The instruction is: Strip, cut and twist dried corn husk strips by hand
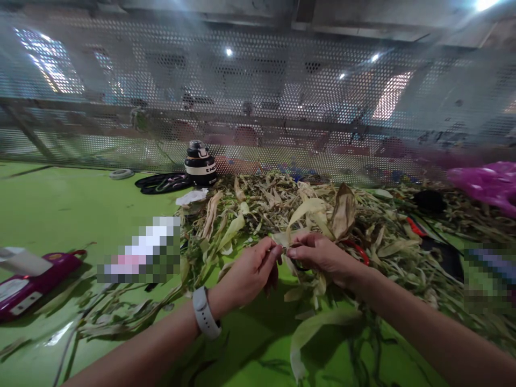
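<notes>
Pink case [28, 282]: lay at the lower left of the frame on the green counter [68, 207], with a pale paper strip over its near end.
White ring [121, 173]: rested flat at upper left centre, near the perforated mesh screen [258, 97].
Black-and-white bottle [200, 164]: stood upright in front of the screen, with a flat black item just to its left.
Leaf pile [322, 215]: dry, yellowing husk-like leaves were heaped across the centre and right of the frame and trailed toward the lower left.
Left hand [248, 274]: at centre, a white wristband [205, 313] on its wrist; the fingers were pinched closed on a thin leaf strip [284, 249].
Leaf strip: spanned the short gap between the two hands at frame centre, just in front of the pile.
Right hand [322, 258]: right of centre, its fingers likewise pinched tight on the other end of the strip; a red-edged object [358, 250] showed behind it, mostly hidden.
Pink bag [486, 185]: lay at the far right, well apart from the hands.
Step in hand: judged to be working one strip between opposed pinches, either splitting or twisting it; which could not be told.
Next move: would probably call for steady, even tension, since so thin a strip seemed likely to tear.
</notes>
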